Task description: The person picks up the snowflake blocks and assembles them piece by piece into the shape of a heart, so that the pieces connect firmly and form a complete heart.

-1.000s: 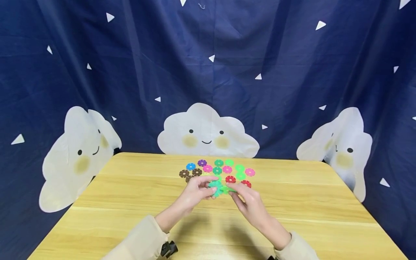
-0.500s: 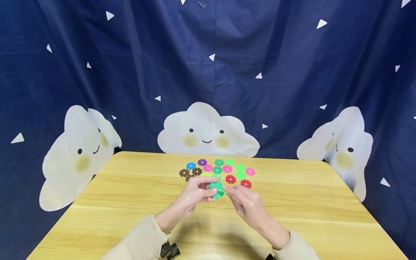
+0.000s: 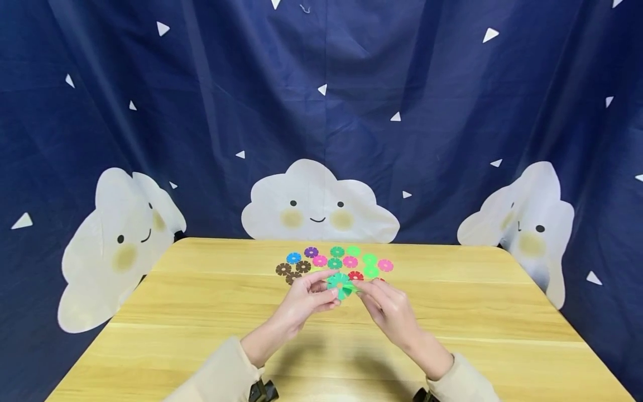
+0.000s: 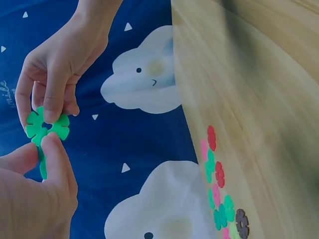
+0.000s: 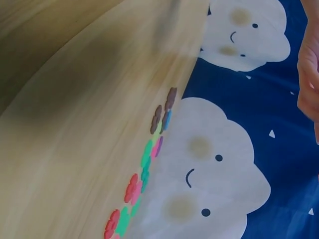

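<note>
Above the table my two hands meet at a pair of slotted plastic snowflake discs. In the head view my left hand (image 3: 308,298) pinches a teal-green disc (image 3: 337,282) between thumb and fingers. My right hand (image 3: 394,312) pinches a brighter green disc (image 3: 353,288) at the teal one's right side. The left wrist view has the right hand's green disc (image 4: 34,124) facing the camera, while the left hand's disc (image 4: 43,168) stands nearly edge-on below it. The two discs touch or interlock; fingers hide the exact joint. Only part of a hand (image 5: 309,79) enters the right wrist view.
Several loose snowflake discs lie on the wooden table (image 3: 201,312) beyond the hands: brown (image 3: 283,269), blue (image 3: 293,258), purple (image 3: 311,252), pink (image 3: 385,265), red (image 3: 356,276) and green ones. A dark blue curtain (image 3: 442,139) with clouds hangs behind the table.
Both hands stay together and shift slightly right. The teal disc has tilted, its face now turned more toward the head camera. The bright green disc was more visible one second ago.
</note>
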Demonstrator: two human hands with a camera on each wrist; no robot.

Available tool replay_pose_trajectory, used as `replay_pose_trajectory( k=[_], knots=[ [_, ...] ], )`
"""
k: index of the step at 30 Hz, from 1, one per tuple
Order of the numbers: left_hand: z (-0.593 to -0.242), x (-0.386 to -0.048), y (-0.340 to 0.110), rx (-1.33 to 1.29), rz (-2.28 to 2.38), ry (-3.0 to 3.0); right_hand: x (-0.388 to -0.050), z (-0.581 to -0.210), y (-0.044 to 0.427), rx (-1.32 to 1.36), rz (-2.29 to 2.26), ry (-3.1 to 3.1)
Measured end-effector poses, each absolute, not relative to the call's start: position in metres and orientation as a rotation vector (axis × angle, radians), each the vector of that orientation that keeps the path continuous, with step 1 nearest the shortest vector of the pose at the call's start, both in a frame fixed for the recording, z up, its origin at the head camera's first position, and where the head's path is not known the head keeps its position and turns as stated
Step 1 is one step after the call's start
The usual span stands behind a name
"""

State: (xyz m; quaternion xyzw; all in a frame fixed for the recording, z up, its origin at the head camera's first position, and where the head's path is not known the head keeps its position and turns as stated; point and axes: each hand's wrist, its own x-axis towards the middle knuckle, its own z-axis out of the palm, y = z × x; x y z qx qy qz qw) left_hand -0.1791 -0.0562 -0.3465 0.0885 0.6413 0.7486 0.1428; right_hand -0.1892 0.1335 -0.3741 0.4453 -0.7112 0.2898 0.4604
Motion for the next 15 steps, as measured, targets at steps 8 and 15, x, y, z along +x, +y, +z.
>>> replay_pose_trajectory(
  k=[8, 15],
  knots=[
    [-0.3478, -0.178, -0.0537, 0.183, 2.222, 1.848, -0.1881, -0.3787, 0.1337, 1.111, 0.731, -1.814],
    [-0.3488, -0.1786, -0.0517, 0.157, 2.256, 1.833, -0.1879, -0.3812, 0.1324, 1.105, 0.818, -1.827]
  ],
)
